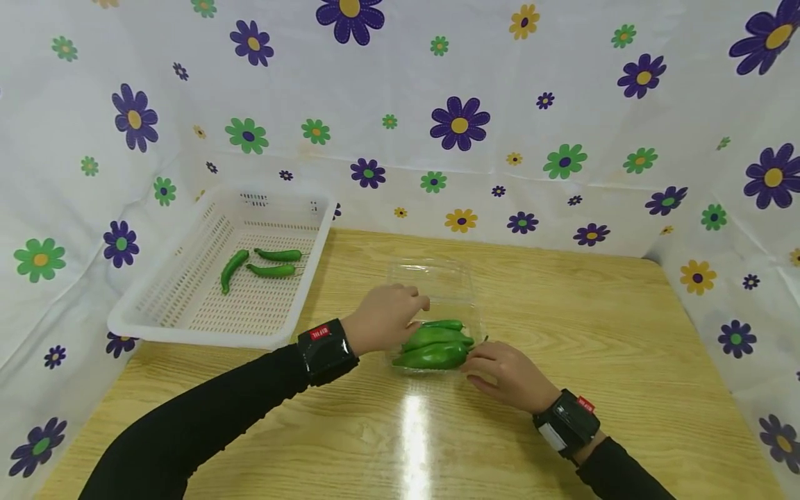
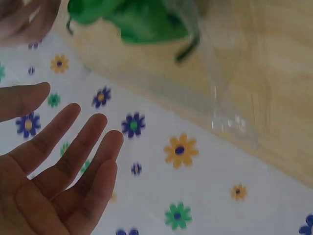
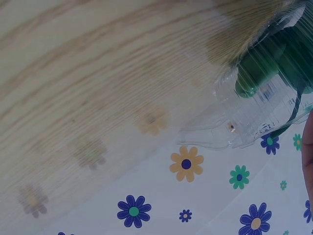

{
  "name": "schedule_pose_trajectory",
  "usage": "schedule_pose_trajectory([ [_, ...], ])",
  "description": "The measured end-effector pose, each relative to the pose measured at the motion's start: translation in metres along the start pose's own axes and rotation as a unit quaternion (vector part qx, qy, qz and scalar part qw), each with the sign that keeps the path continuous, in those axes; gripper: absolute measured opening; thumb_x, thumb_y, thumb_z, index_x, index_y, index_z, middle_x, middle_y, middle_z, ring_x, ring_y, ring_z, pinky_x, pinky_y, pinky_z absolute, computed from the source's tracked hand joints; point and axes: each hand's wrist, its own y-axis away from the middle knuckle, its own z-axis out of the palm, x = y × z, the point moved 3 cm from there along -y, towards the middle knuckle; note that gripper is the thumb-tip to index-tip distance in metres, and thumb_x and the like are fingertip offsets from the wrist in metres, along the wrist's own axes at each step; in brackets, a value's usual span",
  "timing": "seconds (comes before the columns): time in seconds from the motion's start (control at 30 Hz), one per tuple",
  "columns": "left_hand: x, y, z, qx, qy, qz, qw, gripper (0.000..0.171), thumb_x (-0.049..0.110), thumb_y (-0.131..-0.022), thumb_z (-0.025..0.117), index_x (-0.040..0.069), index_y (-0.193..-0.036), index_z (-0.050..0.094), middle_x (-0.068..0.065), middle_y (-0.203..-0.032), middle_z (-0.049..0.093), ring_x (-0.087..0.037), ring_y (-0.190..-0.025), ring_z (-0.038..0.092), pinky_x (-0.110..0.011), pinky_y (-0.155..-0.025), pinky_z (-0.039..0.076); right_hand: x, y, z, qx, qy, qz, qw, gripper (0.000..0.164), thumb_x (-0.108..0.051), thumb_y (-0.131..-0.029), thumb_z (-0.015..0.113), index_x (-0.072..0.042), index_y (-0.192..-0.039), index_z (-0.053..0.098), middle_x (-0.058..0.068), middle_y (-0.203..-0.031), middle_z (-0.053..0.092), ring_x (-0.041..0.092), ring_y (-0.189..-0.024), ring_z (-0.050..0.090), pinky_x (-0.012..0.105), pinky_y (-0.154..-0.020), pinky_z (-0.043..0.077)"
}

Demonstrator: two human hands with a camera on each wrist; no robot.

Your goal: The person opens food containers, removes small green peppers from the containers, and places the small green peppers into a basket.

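Observation:
A clear plastic clamshell box (image 1: 471,312) stands with its lid raised at the back, holding plump green peppers (image 1: 432,357). Dark stems stick out past the box's right side. Over the box's left side reaches my left hand (image 1: 384,319); in the left wrist view its fingers (image 2: 80,147) are spread and loosely bent, with nothing between them. My right hand (image 1: 509,375) is at the box's right front corner, its fingers loosely bent right beside the pepper ends. Only a sliver of that hand enters the right wrist view, near a stem (image 3: 288,125) over the box's rim.
At the back left, a white perforated plastic basket (image 1: 209,323) contains three slim green peppers (image 1: 275,271). The wooden table (image 1: 581,305) extends around the box. A flower-printed cloth (image 1: 400,69) hangs behind the table and along its sides.

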Motion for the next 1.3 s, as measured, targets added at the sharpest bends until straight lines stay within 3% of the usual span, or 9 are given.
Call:
schedule_pose_trajectory([
  [0.17,0.02,-0.006,0.024,-0.048,-0.027,0.028,0.9981,0.026,0.026,-0.085,0.066,0.013,-0.107,0.066,-0.003,-0.096,0.067,-0.018,-0.085,0.064,-0.032,-0.071,0.054,0.001,0.001,0.001,-0.002,0.004,0.004,1.0,0.029,-0.007,-0.063,0.085,-0.012,-0.088,0.069,-0.002,-0.087,0.064,0.011,-0.079,0.061,0.026,-0.07,0.053],
  [0.37,0.03,-0.012,0.039,-0.087,-0.034,0.035,0.995,0.033,0.036,-0.085,0.066,0.012,-0.109,0.066,-0.002,-0.099,0.064,-0.016,-0.086,0.061,-0.029,-0.071,0.052,0.001,0.001,0.002,0.0,0.014,0.005,1.0,0.03,-0.009,-0.063,0.085,-0.013,-0.088,0.069,-0.002,-0.088,0.064,0.011,-0.081,0.061,0.027,-0.072,0.053],
  [0.57,0.033,-0.016,0.052,-0.102,-0.01,0.041,0.9939,0.036,0.041,-0.084,0.068,0.013,-0.106,0.065,0.0,-0.098,0.063,-0.013,-0.084,0.058,-0.025,-0.064,0.047,0.001,0.0,0.003,0.001,0.014,0.005,1.0,0.031,-0.009,-0.063,0.085,-0.013,-0.088,0.068,-0.002,-0.089,0.063,0.012,-0.081,0.061,0.027,-0.072,0.053],
  [0.9,0.033,-0.022,0.071,-0.084,-0.031,0.055,0.9945,0.039,0.045,-0.082,0.069,0.014,-0.104,0.064,0.002,-0.097,0.064,-0.015,-0.084,0.06,-0.028,-0.066,0.05,0.001,0.001,0.003,0.002,0.012,0.005,1.0,0.031,-0.008,-0.063,0.085,-0.012,-0.088,0.068,-0.002,-0.089,0.063,0.012,-0.081,0.061,0.028,-0.073,0.053],
  [1.13,0.032,-0.026,0.079,-0.108,0.019,0.041,0.9931,0.037,0.044,-0.083,0.068,0.014,-0.106,0.063,0.004,-0.092,0.066,-0.011,-0.078,0.058,-0.026,-0.062,0.048,0.0,0.002,0.003,0.006,0.011,0.004,1.0,0.032,-0.008,-0.062,0.086,-0.013,-0.088,0.068,-0.003,-0.088,0.063,0.011,-0.081,0.061,0.027,-0.073,0.053],
  [1.3,0.033,-0.027,0.078,-0.125,0.038,0.035,0.9908,0.037,0.042,-0.084,0.068,0.013,-0.106,0.062,0.004,-0.089,0.065,-0.008,-0.074,0.058,-0.024,-0.06,0.047,0.0,0.004,0.004,0.01,0.01,0.006,1.0,0.033,-0.008,-0.062,0.085,-0.013,-0.089,0.068,-0.003,-0.089,0.063,0.01,-0.082,0.061,0.026,-0.073,0.052],
])
